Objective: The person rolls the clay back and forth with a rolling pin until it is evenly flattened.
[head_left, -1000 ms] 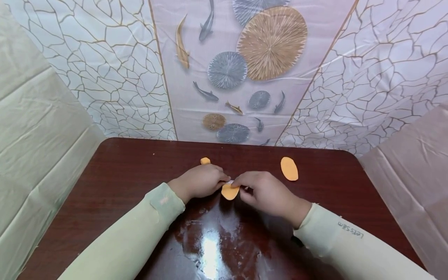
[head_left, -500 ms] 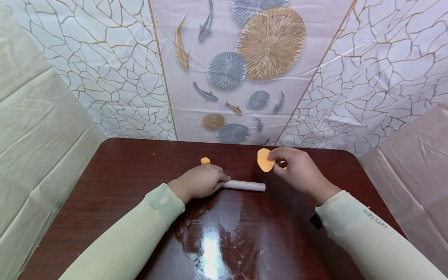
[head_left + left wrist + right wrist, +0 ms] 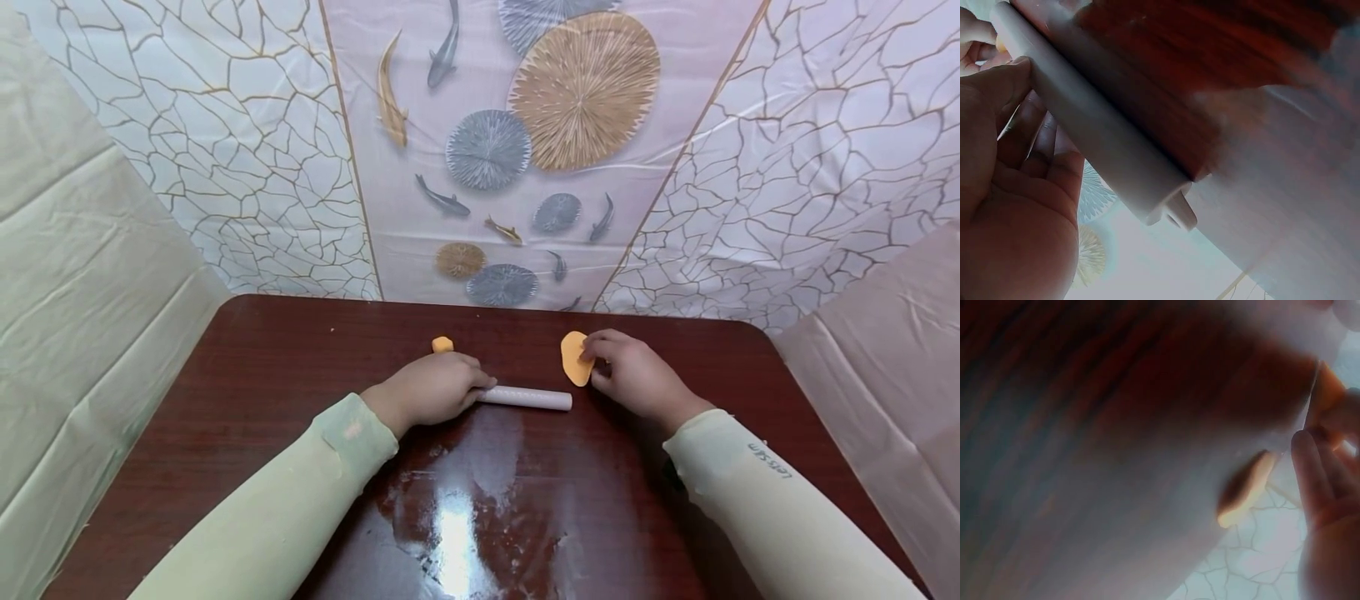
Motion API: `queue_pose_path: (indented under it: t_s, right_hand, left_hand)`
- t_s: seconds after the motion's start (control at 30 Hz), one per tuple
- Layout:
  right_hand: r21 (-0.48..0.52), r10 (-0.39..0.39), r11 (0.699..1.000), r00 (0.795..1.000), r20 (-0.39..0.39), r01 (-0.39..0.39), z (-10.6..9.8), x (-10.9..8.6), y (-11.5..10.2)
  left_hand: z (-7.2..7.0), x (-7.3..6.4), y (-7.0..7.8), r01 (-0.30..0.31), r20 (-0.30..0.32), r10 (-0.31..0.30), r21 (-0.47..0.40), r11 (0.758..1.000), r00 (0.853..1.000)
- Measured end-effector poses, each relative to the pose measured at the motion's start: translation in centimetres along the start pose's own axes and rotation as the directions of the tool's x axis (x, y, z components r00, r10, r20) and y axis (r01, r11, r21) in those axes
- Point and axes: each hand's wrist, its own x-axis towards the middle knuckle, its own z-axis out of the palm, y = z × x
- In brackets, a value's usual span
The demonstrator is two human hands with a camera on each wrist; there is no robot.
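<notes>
My left hand (image 3: 431, 388) grips the left end of a whitish rolling pin (image 3: 527, 398) lying across the middle of the table. In the left wrist view the thumb presses on the pin's barrel (image 3: 1085, 112), and a short stub sticks out of its near end. My right hand (image 3: 643, 379) pinches a thin flat oval of orange clay (image 3: 573, 360) by its right edge, low over the table to the right of the pin. A second flat orange oval (image 3: 1249, 490) lies near the table edge in the right wrist view; the right hand hides it in the head view.
A small orange lump (image 3: 442, 344) sits just beyond the left hand. The dark red-brown table (image 3: 262, 400) has wet, shiny smears (image 3: 457, 517) toward the front. Patterned cloth (image 3: 487, 208) hangs at the back, with plain cloth along both sides.
The right hand has lifted the flat clay off the rolling pin, carried it right and back, then lowered it toward the table. The left hand stays in place on the pin.
</notes>
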Motion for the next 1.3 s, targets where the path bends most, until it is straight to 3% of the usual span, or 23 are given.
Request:
queue_pose_path:
  t_s: [0.23, 0.5, 0.73, 0.83, 1.0, 1.3]
  right_hand:
    - [-0.07, -0.031, 0.997, 0.997, 0.076, 0.037, 0.2, -0.3, 0.2]
    - [-0.209, 0.01, 0.977, 0.981, 0.196, 0.032, 0.0, -0.1, -0.3]
    - [-0.351, -0.048, 0.932, 0.99, 0.131, 0.092, -0.4, 1.1, -1.6]
    - [-0.315, -0.042, 0.946, 0.992, 0.115, 0.077, -0.4, 2.6, -3.1]
    - [-0.134, -0.054, 0.988, 0.979, 0.198, 0.081, 0.2, 6.1, -6.4]
    - [0.086, -0.153, 0.988, 0.906, 0.394, 0.13, 2.4, 11.9, -11.8]
  left_hand:
    - [-0.2, -0.2, 0.2, -0.017, 0.008, 0.017, 0.023, 1.0, 1.0]
    - [-0.1, -1.2, -0.3, 0.0, 0.016, 0.0, 0.042, 0.999, 1.0]
    - [-0.2, -1.9, -1.2, -0.02, -0.033, 0.022, 0.061, 0.998, 0.999]
    - [-0.4, -2.3, -1.6, -0.019, -0.036, 0.02, 0.044, 0.999, 0.999]
    - [-0.5, -2.7, -2.3, -0.023, -0.062, 0.024, 0.016, 1.0, 0.998]
    - [-0.6, -2.8, -2.6, -0.075, -0.113, 0.077, 0.021, 0.997, 0.991]
